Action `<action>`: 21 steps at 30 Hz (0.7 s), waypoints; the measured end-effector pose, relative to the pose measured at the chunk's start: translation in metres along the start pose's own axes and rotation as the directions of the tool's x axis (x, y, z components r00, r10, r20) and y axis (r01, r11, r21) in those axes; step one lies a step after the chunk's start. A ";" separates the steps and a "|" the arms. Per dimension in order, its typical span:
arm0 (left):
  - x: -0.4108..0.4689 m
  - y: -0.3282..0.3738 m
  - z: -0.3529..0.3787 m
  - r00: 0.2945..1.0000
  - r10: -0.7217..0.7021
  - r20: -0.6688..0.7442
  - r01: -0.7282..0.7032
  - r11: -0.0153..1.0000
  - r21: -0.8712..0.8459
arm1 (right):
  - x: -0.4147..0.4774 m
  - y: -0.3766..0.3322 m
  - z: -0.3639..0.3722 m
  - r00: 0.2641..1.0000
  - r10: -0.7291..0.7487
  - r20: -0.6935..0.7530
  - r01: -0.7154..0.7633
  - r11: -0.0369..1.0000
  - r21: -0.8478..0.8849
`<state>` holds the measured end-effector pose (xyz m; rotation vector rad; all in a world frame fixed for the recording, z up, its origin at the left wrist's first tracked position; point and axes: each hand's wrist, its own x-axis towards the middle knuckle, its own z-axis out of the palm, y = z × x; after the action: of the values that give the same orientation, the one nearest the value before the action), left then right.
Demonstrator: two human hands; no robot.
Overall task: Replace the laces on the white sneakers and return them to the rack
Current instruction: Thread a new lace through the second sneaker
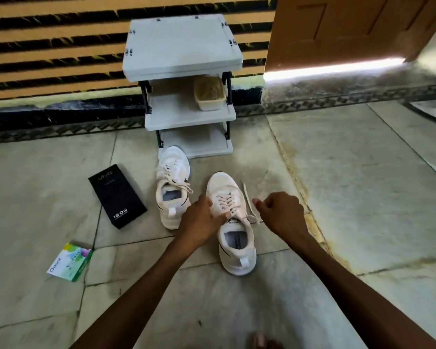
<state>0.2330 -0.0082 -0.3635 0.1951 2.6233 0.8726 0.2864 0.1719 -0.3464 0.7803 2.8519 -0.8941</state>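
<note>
Two white sneakers stand on the stone floor in front of a white shoe rack (186, 114). The left sneaker (173, 182) is laced, its lace ends lying loose. The nearer right sneaker (233, 222) has laces through its eyelets. My left hand (202, 220) rests on this sneaker's left side, thumb pressed at the top eyelets by the tongue. My right hand (280, 212) is to the sneaker's right with curled fingers and pinches a loose white lace (248, 197) that runs from the top eyelets out over the floor.
A black box (117, 196) lies left of the sneakers and a small green-and-white box (69, 261) lies nearer me on the left. A tan plastic container (209, 93) sits on the rack's middle shelf. A wooden door (337, 28) stands at the back right.
</note>
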 end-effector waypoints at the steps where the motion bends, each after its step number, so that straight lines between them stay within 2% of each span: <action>1: -0.004 0.000 0.002 1.000 0.016 -0.004 -0.016 1.000 0.007 | -0.002 0.003 0.001 0.995 0.054 0.082 -0.055 0.998 0.008; 3: -0.008 -0.002 0.005 0.998 0.060 -0.028 -0.060 0.998 -0.021 | -0.008 0.006 0.005 0.964 0.113 0.240 -0.142 0.984 0.108; 4: -0.008 -0.003 0.005 0.995 0.084 -0.054 -0.087 0.995 -0.057 | -0.009 0.008 0.010 0.961 0.103 0.255 -0.148 0.975 0.164; 6: -0.006 -0.006 0.007 0.990 0.108 -0.087 -0.118 0.985 -0.125 | -0.010 0.009 0.019 0.983 0.037 0.179 -0.085 0.960 0.265; 9: -0.001 -0.014 0.010 0.995 0.067 -0.069 -0.083 0.960 -0.269 | -0.011 0.003 0.026 0.997 -0.016 0.075 -0.017 0.908 0.420; 12: -0.001 -0.018 0.009 0.999 -0.016 -0.036 -0.002 0.891 -0.454 | -0.011 0.003 0.035 0.997 -0.006 0.077 -0.034 0.865 0.500; 14: -0.001 -0.018 0.007 0.999 -0.048 0.006 0.044 0.848 -0.529 | -0.012 0.006 0.040 0.993 0.037 0.113 -0.098 0.800 0.592; 16: -0.002 -0.016 0.003 0.999 -0.016 0.047 0.039 0.832 -0.554 | -0.010 0.005 0.040 0.983 0.081 0.164 -0.172 0.709 0.683; 18: 0.000 -0.012 -0.004 0.998 0.044 0.038 -0.016 0.840 -0.542 | -0.008 0.000 0.034 0.980 0.067 0.187 -0.186 0.644 0.742; 20: 0.004 -0.006 -0.013 0.993 0.117 -0.006 -0.104 0.858 -0.503 | -0.005 -0.007 0.027 0.986 -0.017 0.166 -0.113 0.666 0.738; 21: 0.007 -0.001 -0.018 0.988 0.151 -0.020 -0.141 0.853 -0.503 | -0.003 -0.010 0.026 0.987 -0.079 0.141 -0.041 0.721 0.692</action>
<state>0.2196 -0.0174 -0.3530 0.2602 2.2817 1.5629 0.2819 0.1499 -0.3622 0.6606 2.3397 -1.9857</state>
